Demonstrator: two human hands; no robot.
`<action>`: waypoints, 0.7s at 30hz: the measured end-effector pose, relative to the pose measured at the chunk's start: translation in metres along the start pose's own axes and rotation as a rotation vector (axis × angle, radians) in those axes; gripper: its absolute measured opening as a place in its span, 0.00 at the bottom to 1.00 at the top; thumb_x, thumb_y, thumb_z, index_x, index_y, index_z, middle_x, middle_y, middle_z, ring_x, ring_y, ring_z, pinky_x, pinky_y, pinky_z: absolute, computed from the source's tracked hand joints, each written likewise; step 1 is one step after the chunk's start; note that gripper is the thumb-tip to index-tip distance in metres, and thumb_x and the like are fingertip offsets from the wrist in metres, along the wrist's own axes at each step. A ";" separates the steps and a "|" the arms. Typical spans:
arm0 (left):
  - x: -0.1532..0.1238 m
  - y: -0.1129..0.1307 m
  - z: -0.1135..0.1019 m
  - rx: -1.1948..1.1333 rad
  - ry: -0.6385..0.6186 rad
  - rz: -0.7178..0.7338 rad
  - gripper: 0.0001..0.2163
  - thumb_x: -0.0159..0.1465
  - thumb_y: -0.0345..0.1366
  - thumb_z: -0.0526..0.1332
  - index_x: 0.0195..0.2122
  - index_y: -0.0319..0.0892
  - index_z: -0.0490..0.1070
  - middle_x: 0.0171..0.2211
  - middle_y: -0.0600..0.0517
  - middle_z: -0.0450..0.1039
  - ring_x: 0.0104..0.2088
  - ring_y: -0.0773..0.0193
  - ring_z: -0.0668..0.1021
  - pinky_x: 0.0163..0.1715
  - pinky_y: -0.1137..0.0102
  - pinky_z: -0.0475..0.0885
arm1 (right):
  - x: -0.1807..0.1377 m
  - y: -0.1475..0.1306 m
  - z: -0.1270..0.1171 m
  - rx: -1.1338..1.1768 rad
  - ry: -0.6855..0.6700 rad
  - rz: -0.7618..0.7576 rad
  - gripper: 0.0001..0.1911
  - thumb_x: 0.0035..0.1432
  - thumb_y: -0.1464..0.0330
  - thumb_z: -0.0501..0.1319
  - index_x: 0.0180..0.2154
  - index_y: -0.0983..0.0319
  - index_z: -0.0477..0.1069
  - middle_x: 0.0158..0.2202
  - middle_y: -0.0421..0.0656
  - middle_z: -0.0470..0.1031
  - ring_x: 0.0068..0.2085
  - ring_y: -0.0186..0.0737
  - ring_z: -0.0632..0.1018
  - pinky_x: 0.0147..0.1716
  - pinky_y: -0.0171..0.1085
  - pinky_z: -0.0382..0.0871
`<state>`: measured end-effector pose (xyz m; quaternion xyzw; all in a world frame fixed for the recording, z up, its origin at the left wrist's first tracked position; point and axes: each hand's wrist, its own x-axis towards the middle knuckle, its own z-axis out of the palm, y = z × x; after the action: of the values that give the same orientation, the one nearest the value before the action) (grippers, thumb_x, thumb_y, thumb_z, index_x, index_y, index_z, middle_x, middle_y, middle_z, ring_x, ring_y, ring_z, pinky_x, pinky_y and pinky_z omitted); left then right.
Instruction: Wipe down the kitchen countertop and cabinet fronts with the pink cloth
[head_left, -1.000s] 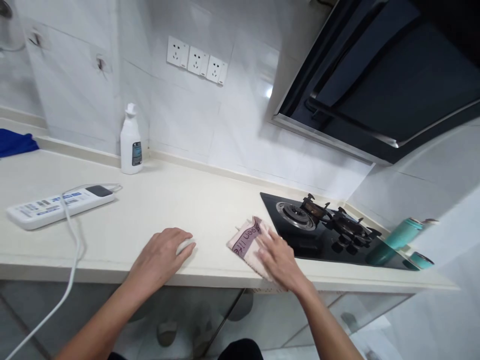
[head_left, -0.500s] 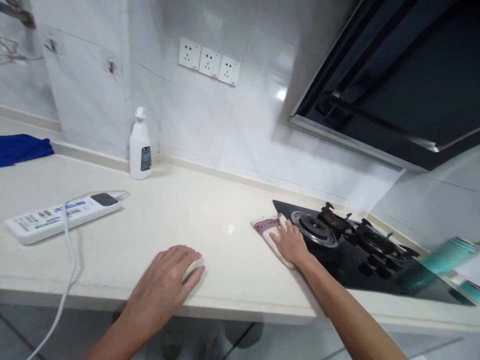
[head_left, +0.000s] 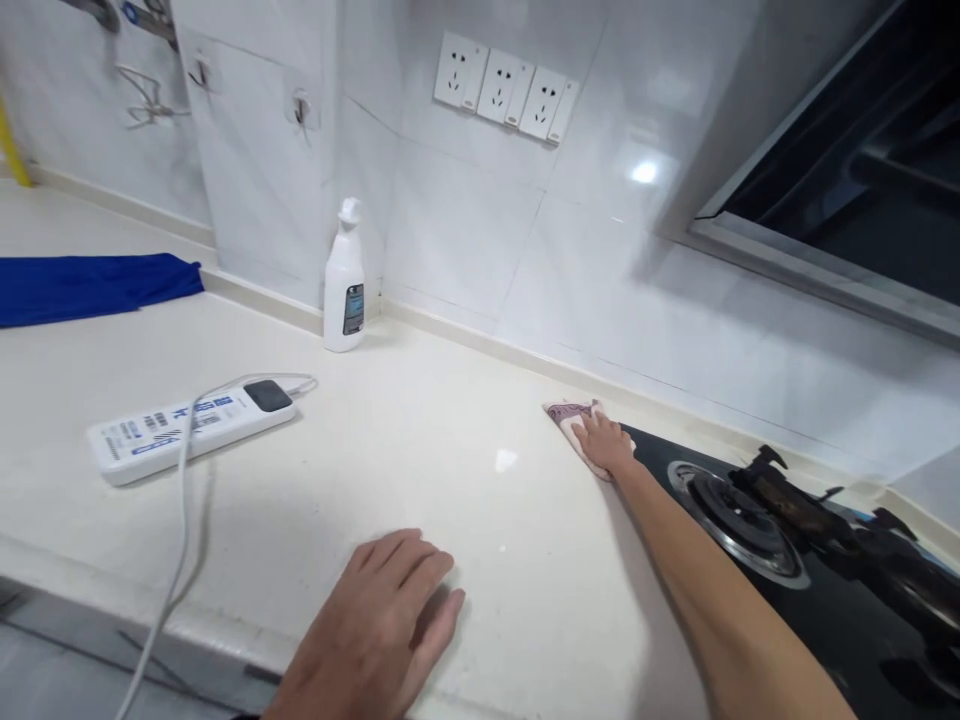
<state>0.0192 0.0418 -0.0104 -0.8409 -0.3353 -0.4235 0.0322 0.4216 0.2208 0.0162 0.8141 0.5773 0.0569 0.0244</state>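
- Right of centre in the frame, the right hand lies on a pale cloth on the table, at the black stove's far left corner; whether its fingers pinch the cloth, I cannot tell.
- Bottom centre, the left hand is palm down, its fingers loosely bent, thumb apart.
- Left, a white device lies under a cable.
- Upper left of centre, a white bottle stands upright.

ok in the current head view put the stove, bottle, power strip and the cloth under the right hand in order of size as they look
1. Stove, even cut off by the frame
2. Power strip
3. Bottle
4. Cloth, counting only what shows around the right hand
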 end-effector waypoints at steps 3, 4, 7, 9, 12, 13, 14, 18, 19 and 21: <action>0.000 0.001 -0.002 -0.026 -0.038 -0.036 0.07 0.73 0.31 0.55 0.45 0.45 0.73 0.40 0.51 0.78 0.41 0.56 0.79 0.41 0.61 0.71 | -0.022 -0.035 -0.007 0.018 0.011 -0.150 0.33 0.77 0.52 0.40 0.75 0.56 0.56 0.79 0.50 0.48 0.75 0.58 0.57 0.70 0.57 0.54; -0.001 0.001 -0.003 -0.040 -0.058 -0.045 0.08 0.74 0.32 0.54 0.44 0.46 0.73 0.40 0.51 0.78 0.41 0.57 0.78 0.41 0.61 0.70 | -0.034 -0.049 -0.009 0.022 0.017 -0.211 0.32 0.77 0.52 0.41 0.75 0.54 0.55 0.79 0.47 0.47 0.75 0.56 0.56 0.70 0.56 0.54; -0.004 -0.002 -0.004 -0.081 -0.121 -0.065 0.12 0.77 0.35 0.51 0.43 0.46 0.75 0.40 0.51 0.78 0.42 0.58 0.78 0.43 0.61 0.70 | -0.076 -0.086 -0.011 0.027 0.030 -0.397 0.31 0.77 0.52 0.43 0.75 0.51 0.55 0.79 0.43 0.47 0.76 0.52 0.54 0.71 0.53 0.53; -0.006 -0.006 -0.004 -0.101 -0.143 -0.107 0.15 0.78 0.38 0.49 0.42 0.45 0.75 0.40 0.51 0.79 0.42 0.58 0.78 0.44 0.61 0.69 | -0.109 -0.099 -0.010 0.046 0.067 -0.517 0.30 0.78 0.53 0.44 0.74 0.54 0.57 0.79 0.45 0.49 0.76 0.52 0.55 0.71 0.53 0.54; -0.006 -0.012 -0.004 -0.142 -0.154 -0.197 0.20 0.78 0.43 0.47 0.37 0.44 0.75 0.37 0.50 0.79 0.41 0.58 0.79 0.44 0.62 0.69 | -0.154 -0.098 -0.008 0.100 0.166 -0.636 0.27 0.78 0.57 0.44 0.71 0.57 0.62 0.77 0.48 0.55 0.75 0.54 0.56 0.70 0.56 0.55; -0.006 -0.014 -0.004 -0.164 -0.161 -0.212 0.21 0.78 0.44 0.47 0.36 0.44 0.75 0.36 0.50 0.79 0.41 0.58 0.79 0.43 0.62 0.69 | -0.168 -0.095 -0.009 0.109 0.203 -0.644 0.25 0.78 0.59 0.45 0.69 0.56 0.64 0.75 0.49 0.58 0.75 0.54 0.57 0.70 0.58 0.54; -0.005 -0.015 -0.005 -0.188 -0.171 -0.217 0.21 0.78 0.45 0.47 0.34 0.44 0.74 0.36 0.50 0.79 0.40 0.58 0.79 0.43 0.63 0.69 | -0.182 -0.090 -0.012 0.110 0.247 -0.655 0.24 0.78 0.61 0.46 0.67 0.56 0.66 0.73 0.49 0.62 0.74 0.55 0.59 0.69 0.61 0.53; 0.000 -0.016 -0.008 -0.237 -0.174 -0.258 0.23 0.76 0.49 0.48 0.28 0.45 0.72 0.32 0.51 0.78 0.36 0.59 0.80 0.40 0.64 0.70 | -0.249 -0.079 -0.048 0.058 0.436 -0.961 0.15 0.75 0.71 0.50 0.53 0.58 0.75 0.57 0.49 0.78 0.58 0.48 0.74 0.62 0.57 0.61; 0.000 -0.016 -0.009 -0.230 -0.169 -0.281 0.24 0.76 0.49 0.47 0.28 0.45 0.71 0.30 0.51 0.77 0.35 0.59 0.79 0.39 0.65 0.70 | -0.272 -0.078 -0.064 0.046 0.480 -1.078 0.15 0.74 0.74 0.50 0.47 0.59 0.75 0.50 0.48 0.80 0.50 0.45 0.76 0.56 0.52 0.65; 0.000 -0.014 -0.009 -0.213 -0.171 -0.312 0.25 0.77 0.48 0.44 0.29 0.45 0.72 0.30 0.51 0.78 0.34 0.59 0.80 0.38 0.65 0.70 | -0.323 -0.075 -0.098 0.021 0.572 -1.234 0.15 0.70 0.76 0.51 0.38 0.60 0.74 0.36 0.45 0.77 0.36 0.41 0.72 0.42 0.45 0.67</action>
<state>0.0047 0.0496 -0.0073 -0.8104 -0.4164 -0.3834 -0.1514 0.2341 -0.0610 0.0846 0.2886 0.9204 0.2401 -0.1093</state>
